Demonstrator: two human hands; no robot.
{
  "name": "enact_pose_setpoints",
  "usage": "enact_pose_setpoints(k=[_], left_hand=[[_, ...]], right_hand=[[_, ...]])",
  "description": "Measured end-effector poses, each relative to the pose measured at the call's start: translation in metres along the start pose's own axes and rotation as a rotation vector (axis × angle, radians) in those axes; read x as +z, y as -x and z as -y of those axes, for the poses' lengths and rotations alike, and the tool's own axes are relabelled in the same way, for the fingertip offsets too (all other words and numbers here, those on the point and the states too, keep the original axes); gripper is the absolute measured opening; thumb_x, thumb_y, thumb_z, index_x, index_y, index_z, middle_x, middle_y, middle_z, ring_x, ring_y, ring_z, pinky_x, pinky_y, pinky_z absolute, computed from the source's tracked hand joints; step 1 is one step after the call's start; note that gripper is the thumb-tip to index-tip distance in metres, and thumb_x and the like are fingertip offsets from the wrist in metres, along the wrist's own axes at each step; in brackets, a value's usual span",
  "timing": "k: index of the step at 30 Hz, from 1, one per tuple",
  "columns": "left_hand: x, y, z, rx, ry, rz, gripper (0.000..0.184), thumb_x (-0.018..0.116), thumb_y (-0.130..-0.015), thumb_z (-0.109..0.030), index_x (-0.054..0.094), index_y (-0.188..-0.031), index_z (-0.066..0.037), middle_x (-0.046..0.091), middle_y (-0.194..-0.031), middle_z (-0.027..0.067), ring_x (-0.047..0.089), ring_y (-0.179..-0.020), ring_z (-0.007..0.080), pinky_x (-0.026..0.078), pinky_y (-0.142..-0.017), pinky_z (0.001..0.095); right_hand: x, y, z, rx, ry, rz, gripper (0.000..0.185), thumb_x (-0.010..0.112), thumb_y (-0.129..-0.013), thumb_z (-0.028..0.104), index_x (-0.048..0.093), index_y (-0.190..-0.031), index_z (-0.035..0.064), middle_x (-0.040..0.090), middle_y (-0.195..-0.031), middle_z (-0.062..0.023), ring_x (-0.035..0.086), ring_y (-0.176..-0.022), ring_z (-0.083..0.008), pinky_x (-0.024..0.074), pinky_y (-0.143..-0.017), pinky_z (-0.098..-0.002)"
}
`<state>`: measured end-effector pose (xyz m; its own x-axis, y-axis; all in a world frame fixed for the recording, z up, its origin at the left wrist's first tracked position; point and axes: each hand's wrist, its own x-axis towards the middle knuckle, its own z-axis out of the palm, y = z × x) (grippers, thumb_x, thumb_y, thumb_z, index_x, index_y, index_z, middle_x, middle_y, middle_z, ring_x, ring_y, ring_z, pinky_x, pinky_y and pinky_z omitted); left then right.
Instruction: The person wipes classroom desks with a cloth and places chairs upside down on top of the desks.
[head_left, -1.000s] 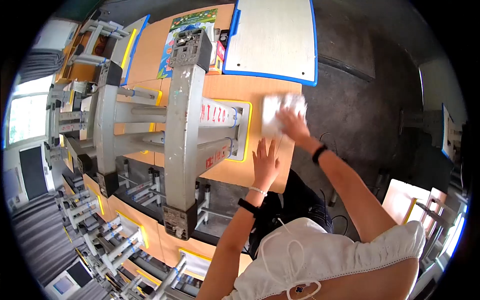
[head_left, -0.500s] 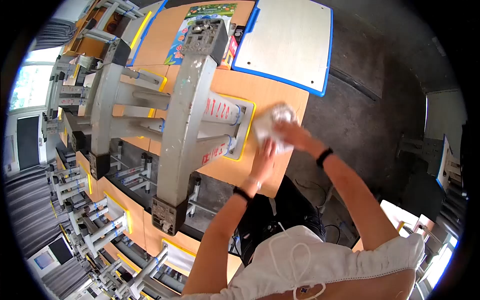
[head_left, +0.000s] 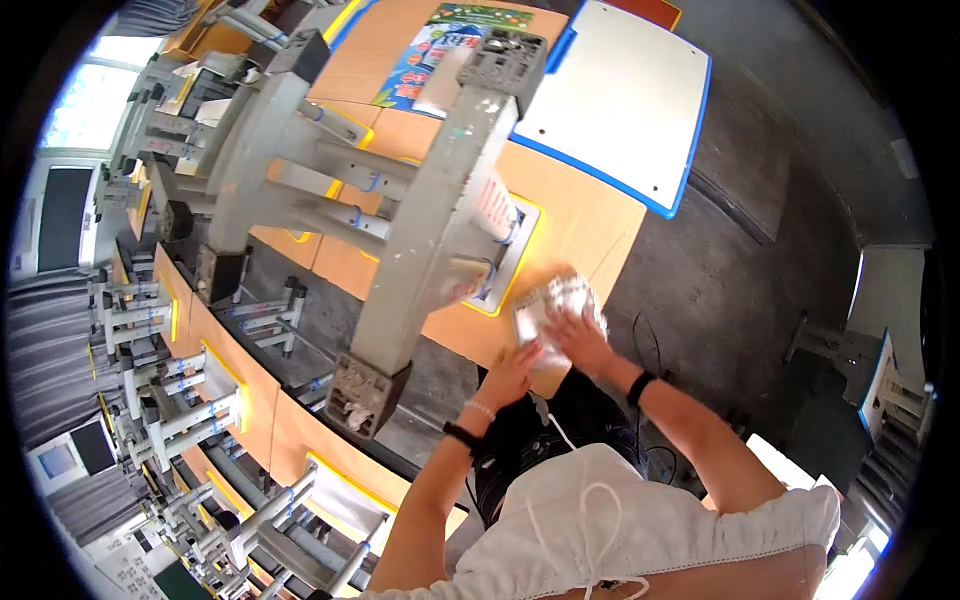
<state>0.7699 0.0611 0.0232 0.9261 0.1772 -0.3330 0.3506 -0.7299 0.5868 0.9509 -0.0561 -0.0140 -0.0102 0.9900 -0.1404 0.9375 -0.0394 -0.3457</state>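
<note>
A shiny, crinkled silver-white packet (head_left: 560,298) lies on the near end of the light wooden desk (head_left: 590,225), close to its edge by my lap. My left hand (head_left: 508,375) is at the packet's near left corner, its fingertips closed together against that edge. Across the packet's top lies my right hand (head_left: 580,343), fingers spread over the surface. What is inside the packet cannot be made out. Just beyond it, an upturned stool (head_left: 420,240) rests seat-down, its grey metal legs pointing up at me and its seat rimmed in yellow.
Farther along the desk lie a colourful booklet (head_left: 410,75) and a white board with a blue rim (head_left: 615,110). Rows of desks with upturned stools (head_left: 225,385) fill the left side. A dark cable (head_left: 640,340) hangs right of the desk.
The packet sits nearer the desk's front edge and my body. My right hand, blurred before, now shows spread fingers on it. The whole view has shifted and turned slightly.
</note>
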Motion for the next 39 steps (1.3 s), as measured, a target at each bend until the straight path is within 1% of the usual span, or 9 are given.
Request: enact_pose_setpoints(k=[5,11,14,20,23,25,26,31,39], left_hand=[[-0.016,0.032,0.012,-0.01,-0.216,-0.022,0.06,0.05,-0.071,-0.005,0.037,-0.129,-0.012,0.038,-0.132,0.0059,0.036,-0.122,0.0226,0.028,-0.099,0.0486],[-0.01,-0.012,0.029,0.124,-0.088,-0.277,0.03,0.054,-0.066,-0.005,0.056,-0.097,-0.005,0.05,-0.107,0.01,0.048,-0.102,0.0273,0.042,-0.083,0.0383],[-0.018,-0.01,0.04,0.188,-0.014,-0.183,0.023,0.054,-0.065,-0.005,0.057,-0.088,-0.004,0.05,-0.105,0.0098,0.049,-0.099,0.0281,0.043,-0.079,0.0372],[-0.111,0.052,0.065,0.351,0.152,-0.257,0.022,0.053,-0.075,-0.014,0.055,-0.095,-0.006,0.054,-0.102,0.0116,0.05,-0.098,0.0293,0.042,-0.084,0.0389],[-0.08,0.041,0.146,0.431,0.075,-0.025,0.026,0.053,-0.067,-0.006,0.056,-0.093,-0.01,0.05,-0.101,0.0082,0.05,-0.099,0.0256,0.041,-0.083,0.0389],[-0.091,0.042,0.177,0.424,-0.029,0.004,0.029,0.052,-0.067,-0.005,0.055,-0.096,-0.01,0.05,-0.104,0.0077,0.049,-0.101,0.0247,0.04,-0.085,0.039],[-0.1,0.043,0.194,0.397,-0.049,0.026,0.032,0.051,-0.068,-0.006,0.054,-0.1,-0.01,0.049,-0.107,0.0079,0.048,-0.104,0.0236,0.039,-0.086,0.0388],[-0.15,0.079,0.251,0.24,-0.196,-0.113,0.044,0.05,-0.07,-0.006,0.048,-0.113,-0.012,0.046,-0.12,0.0045,0.042,-0.115,0.0224,0.033,-0.094,0.0457],[-0.176,0.102,0.289,0.054,-0.206,0.117,0.065,0.057,-0.071,-0.011,0.034,-0.131,-0.015,0.031,-0.137,0.0059,0.026,-0.129,0.0227,0.025,-0.099,0.0547]], right_hand=[[-0.001,-0.014,0.044,0.057,-0.103,-0.024,0.063,0.059,-0.074,0.022,0.034,-0.132,0.0165,0.023,-0.142,-0.0067,0.025,-0.128,-0.0295,0.0248,-0.098,-0.0528],[-0.002,-0.013,0.042,0.069,-0.194,0.043,0.072,0.062,-0.072,0.023,0.028,-0.135,0.0156,0.02,-0.142,-0.0088,0.023,-0.128,-0.0319,0.0213,-0.099,-0.0543],[-0.007,-0.009,0.063,0.116,-0.19,0.072,0.073,0.063,-0.07,0.019,0.029,-0.134,0.0143,0.019,-0.142,-0.0101,0.021,-0.129,-0.0314,0.0235,-0.099,-0.0543],[0.031,-0.037,0.104,0.08,-0.374,0.033,0.068,0.063,-0.068,0.019,0.036,-0.13,0.0112,0.024,-0.14,-0.0116,0.023,-0.129,-0.0325,0.0242,-0.098,-0.055],[0.049,-0.076,0.136,0.209,-1.481,-0.126,0.069,0.061,-0.07,0.024,0.033,-0.132,0.0127,0.028,-0.139,-0.0121,0.025,-0.127,-0.0314,0.0255,-0.101,-0.0487],[0.032,-0.107,0.159,0.174,-0.299,0.052,0.087,0.067,-0.063,0.023,0.023,-0.137,0.0156,0.02,-0.142,-0.0118,0.021,-0.129,-0.0354,0.0252,-0.099,-0.0525],[0.011,-0.129,0.171,0.236,-0.281,0.223,0.087,0.067,-0.064,0.023,0.021,-0.138,0.0163,0.017,-0.143,-0.0122,0.02,-0.13,-0.0356,0.0239,-0.1,-0.0523],[0.018,-0.222,0.194,0.16,-0.344,0.132,0.084,0.066,-0.066,0.024,0.022,-0.137,0.016,0.017,-0.143,-0.0139,0.021,-0.129,-0.0363,0.0228,-0.1,-0.0545],[0.017,-0.28,0.192,-0.017,-0.182,0.142,0.082,0.067,-0.066,0.028,0.025,-0.136,0.0166,0.02,-0.142,-0.0117,0.022,-0.129,-0.0342,0.0229,-0.103,-0.0493]])
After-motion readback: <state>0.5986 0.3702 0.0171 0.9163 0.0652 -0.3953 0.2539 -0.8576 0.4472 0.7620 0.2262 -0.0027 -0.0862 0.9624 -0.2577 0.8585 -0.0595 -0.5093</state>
